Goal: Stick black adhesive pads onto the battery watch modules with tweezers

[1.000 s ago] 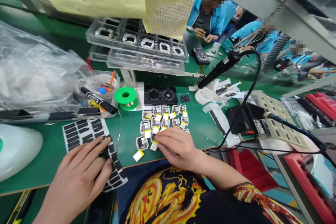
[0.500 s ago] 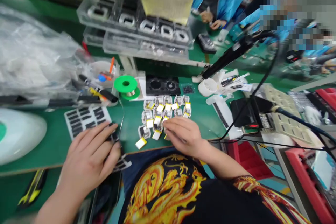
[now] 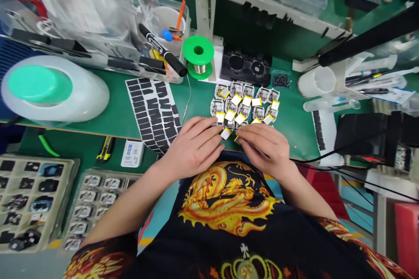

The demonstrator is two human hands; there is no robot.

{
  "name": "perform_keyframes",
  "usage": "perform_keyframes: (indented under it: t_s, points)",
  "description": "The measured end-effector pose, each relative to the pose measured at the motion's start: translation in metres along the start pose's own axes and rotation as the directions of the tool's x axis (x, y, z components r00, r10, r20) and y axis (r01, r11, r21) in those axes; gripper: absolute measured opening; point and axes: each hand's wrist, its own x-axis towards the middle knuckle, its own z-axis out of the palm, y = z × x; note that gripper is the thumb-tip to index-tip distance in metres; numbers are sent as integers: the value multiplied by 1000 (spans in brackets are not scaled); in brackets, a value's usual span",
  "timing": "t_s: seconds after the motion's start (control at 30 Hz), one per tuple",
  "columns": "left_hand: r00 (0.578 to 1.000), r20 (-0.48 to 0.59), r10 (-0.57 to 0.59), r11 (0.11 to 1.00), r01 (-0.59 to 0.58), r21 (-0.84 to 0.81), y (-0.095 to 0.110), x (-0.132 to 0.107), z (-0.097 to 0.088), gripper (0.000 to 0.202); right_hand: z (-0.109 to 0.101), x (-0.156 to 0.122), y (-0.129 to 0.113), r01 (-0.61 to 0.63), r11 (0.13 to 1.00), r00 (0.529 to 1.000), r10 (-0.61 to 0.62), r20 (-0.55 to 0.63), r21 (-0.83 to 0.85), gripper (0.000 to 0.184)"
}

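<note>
Several small white-framed electronic modules (image 3: 217,107), each with a silver, yellow-edged battery (image 3: 226,133), lie grouped on the green bench. My left hand (image 3: 198,146) lies palm down at the cluster's lower left, its fingers stretched out and covering the modules beneath. Nothing shows in its grip. At the cluster's front edge, my right hand (image 3: 266,146) pinches with thumb and fingertips at a battery, of which only a yellow edge shows. The module belonging to it is mostly hidden by the fingers.
A sheet of black stickers (image 3: 152,113) lies left, beside a white bottle with a green cap (image 3: 39,85). Behind are a green solder spool (image 3: 198,50), a black fixture (image 3: 245,67) and a white cup (image 3: 317,82). Trays of parts (image 3: 32,200) stand lower left.
The view has tilted down and shifted left. My left hand has left the sticker sheet and a dark item there, moving right to the modules. My right hand stays at the cluster's front.
</note>
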Motion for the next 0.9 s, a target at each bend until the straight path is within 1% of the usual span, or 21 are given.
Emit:
perform_keyframes:
  t_s: [0.13,0.23,0.37,0.63,0.8,0.9]
  points:
    - [999,36,5,1000,-4,-13,3,0,5,22,4,-2,-1,15,1000,1000,-15,16,-6,39]
    - [998,56,5,1000,-4,-18,4,-1,7,19,7,-5,-3,45,998,999,-44,29,-53,41]
    - [999,46,8,1000,-8,-14,3,0,8,20,12,-9,-3,70,993,998,-70,3,-97,41]
    - [999,38,25,1000,-25,-12,1,5,8,22,17,-12,-2,43,995,999,-45,-27,-92,47]
    - [999,25,45,999,-45,-17,1,7,9,18,20,-14,0,59,993,997,-64,-48,-104,43]
    - [998,45,50,999,-50,-5,1,6,11,14,21,-15,1,51,994,997,-56,-49,-99,45]
